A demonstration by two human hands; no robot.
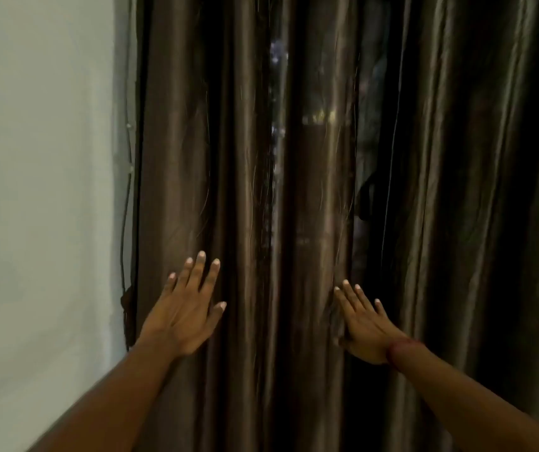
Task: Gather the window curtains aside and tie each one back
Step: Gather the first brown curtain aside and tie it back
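Both the left hand [185,316] and right hand [364,324] reach flat-fingered, holding nothing, toward the closed brown satin curtain [310,190], seemingly to gather it aside.

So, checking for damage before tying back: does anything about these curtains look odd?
The curtain shows thin pale streaks, perhaps pulled threads, along its middle folds above the right hand; nothing else stands out.

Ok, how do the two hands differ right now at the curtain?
The left hand has its fingers spread, over folds nearer the wall; the right hand holds its fingers together, at the curtain edge beside the gap. The left sits higher. Both are open, fingers straight.
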